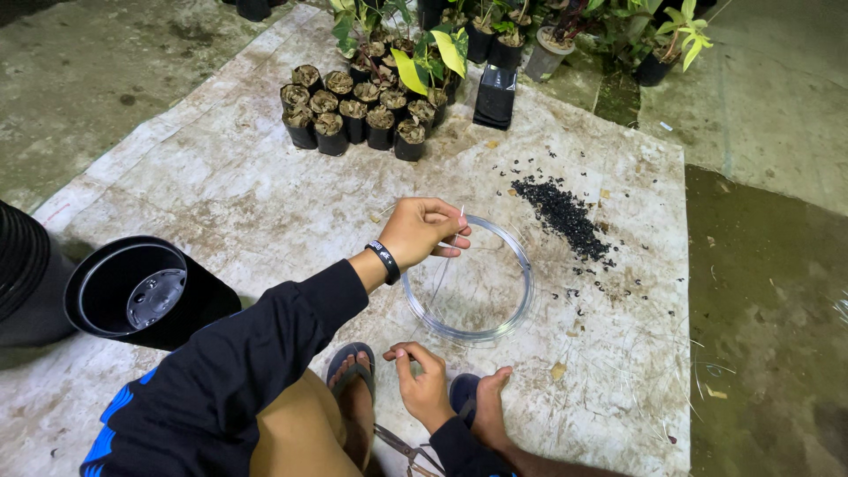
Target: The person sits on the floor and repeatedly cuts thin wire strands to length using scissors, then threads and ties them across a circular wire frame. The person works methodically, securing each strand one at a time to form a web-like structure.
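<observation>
Thin silvery wire is what you are working with, seen from your head camera looking down. A loose coil of wire (468, 281) lies flat on a stained white mat (221, 185) at the centre of the frame. Your left hand (424, 231), wearing a black wristband (384, 261), hovers over the coil's upper left edge, fingers (452, 240) pinched together on one end of a wire strand (439, 276). Your right hand (424, 382), at the lower centre, has its fingers closed on the strand's other end, so it runs taut between your hands. Just below your right hand, scissors (402, 444) lie by your sandalled feet.

At the left edge a large black pot (141, 291) lies on its side. At the upper centre stands a cluster of small black seedling bags (353, 110), with leafy potted plants (442, 49) behind. Right of the coil is a scatter of dark granules (565, 216).

The strand looks springy: if either pinch loosens, I judge it could whip back, and pulling hard could tangle the coil.
</observation>
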